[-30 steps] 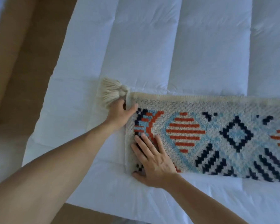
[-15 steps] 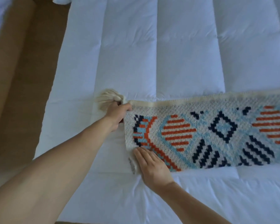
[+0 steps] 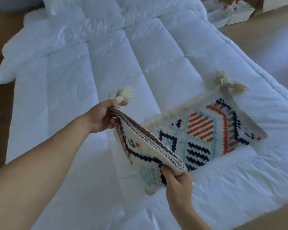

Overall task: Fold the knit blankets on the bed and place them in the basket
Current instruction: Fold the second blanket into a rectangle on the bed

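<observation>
I count one knit blanket point(image 3: 204, 131) on the bed point(image 3: 93, 67), cream with orange, navy and pale-blue patterning, folded into a long strip. Its far end lies flat on the white quilted cover, toward the bed's right side, and the near end is lifted off the cover and turned back over toward that flat part. I can make out two clumps of cream tassels: one point(image 3: 123, 95) at the raised corner just beyond my left hand, and one point(image 3: 229, 84) at the far corner resting on the bed, which looks like more than one tassel bunched together, though I cannot tell how many. No basket is in my view.

Two hands are working. My left hand point(image 3: 101, 115) reaches in from the lower left, forearm stretched out, its grip pinched closed on the raised far corner of the lifted end, thumb on top and fingers curled under. My right hand point(image 3: 176, 181) comes in from the bottom right, its grip closed on the near corner of the same lifted edge, thumb on the patterned face. Between the two hands the edge runs taut and shows several stacked layers.

At the upper right, on the floor past the bed, sit some pale boxes point(image 3: 234, 12), too blurred to count.
</observation>
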`<state>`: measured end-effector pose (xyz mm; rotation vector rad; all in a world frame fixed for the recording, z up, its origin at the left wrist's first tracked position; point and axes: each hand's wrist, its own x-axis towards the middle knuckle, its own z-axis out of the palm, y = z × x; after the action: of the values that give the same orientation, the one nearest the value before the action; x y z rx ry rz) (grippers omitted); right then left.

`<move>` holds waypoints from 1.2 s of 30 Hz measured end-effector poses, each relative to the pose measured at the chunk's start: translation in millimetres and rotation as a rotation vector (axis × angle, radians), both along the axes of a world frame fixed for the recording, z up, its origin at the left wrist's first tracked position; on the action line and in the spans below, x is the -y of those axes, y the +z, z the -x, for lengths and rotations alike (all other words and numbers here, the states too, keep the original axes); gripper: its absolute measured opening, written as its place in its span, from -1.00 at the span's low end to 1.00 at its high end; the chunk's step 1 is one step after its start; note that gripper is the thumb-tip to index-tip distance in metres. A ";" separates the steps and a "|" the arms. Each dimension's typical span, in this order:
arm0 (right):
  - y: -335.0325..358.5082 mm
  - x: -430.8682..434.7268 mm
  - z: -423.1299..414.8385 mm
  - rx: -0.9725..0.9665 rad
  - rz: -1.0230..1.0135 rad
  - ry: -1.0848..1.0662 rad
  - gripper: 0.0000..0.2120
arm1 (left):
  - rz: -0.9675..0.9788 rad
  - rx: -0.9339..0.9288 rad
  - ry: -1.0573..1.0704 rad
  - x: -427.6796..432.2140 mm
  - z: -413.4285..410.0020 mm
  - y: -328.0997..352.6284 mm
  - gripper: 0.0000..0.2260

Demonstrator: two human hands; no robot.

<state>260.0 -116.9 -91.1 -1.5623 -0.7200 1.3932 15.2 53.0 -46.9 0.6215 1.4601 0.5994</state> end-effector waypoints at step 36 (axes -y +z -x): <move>-112.4 -173.8 -345.9 0.291 0.418 -0.269 -0.91 | -0.005 -0.329 -0.204 -235.8 -430.0 -107.3 -0.86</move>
<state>606.0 56.9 -203.4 -2.1341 -0.3750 1.1746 445.2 288.8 -154.2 0.8927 1.6742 0.3517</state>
